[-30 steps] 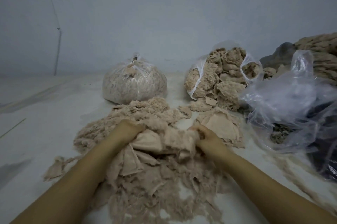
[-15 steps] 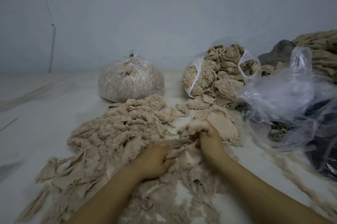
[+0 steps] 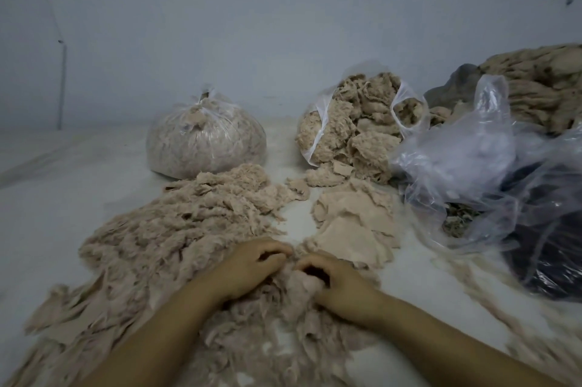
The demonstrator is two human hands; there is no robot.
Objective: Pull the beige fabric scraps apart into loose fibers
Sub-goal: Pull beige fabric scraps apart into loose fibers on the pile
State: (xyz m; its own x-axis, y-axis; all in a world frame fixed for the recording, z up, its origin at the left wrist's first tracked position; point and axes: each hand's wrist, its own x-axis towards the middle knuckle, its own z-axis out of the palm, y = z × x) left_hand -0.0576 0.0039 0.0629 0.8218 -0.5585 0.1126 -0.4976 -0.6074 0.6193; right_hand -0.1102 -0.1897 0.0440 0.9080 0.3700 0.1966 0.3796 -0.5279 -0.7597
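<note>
Both hands low at center frame, buried in beige fluff.

Left hand (image 3: 252,263) and right hand (image 3: 333,284) side by side, fingers curled narrow, each pinching a tuft of the loose fibers (image 3: 176,229) heaped from center toward lower left. Flat fabric scraps (image 3: 352,226) just above the right hand. Tied bag (image 3: 206,137) upper center, open bag (image 3: 356,131) beside it, crumpled clear plastic (image 3: 472,159) at right.
</note>
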